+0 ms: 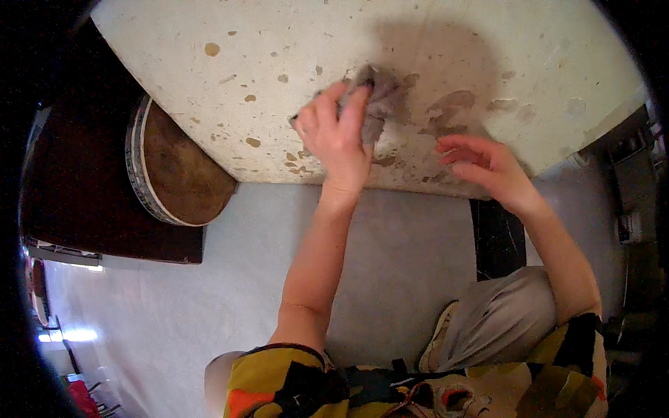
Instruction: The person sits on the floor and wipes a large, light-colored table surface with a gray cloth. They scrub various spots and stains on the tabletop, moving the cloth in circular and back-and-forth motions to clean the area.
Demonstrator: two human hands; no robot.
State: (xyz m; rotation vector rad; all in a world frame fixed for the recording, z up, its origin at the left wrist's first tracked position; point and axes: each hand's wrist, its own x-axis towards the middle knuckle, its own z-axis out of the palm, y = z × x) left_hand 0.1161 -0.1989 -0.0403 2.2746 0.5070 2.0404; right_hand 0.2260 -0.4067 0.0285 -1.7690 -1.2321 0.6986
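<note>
Grey cloth (383,101) is clamped in my left hand (339,134) above the surface's (279,42) lower edge, my right hand (496,171) near, thumb and fingers apart.

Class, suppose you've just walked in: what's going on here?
A person's left hand holds a crumpled grey cloth at a pale, blotched surface. The right hand holds nothing, its fingers loosely bent near the surface's lower edge; whether it touches is unclear. A round brown object with a pale rim is off to the left.
</note>
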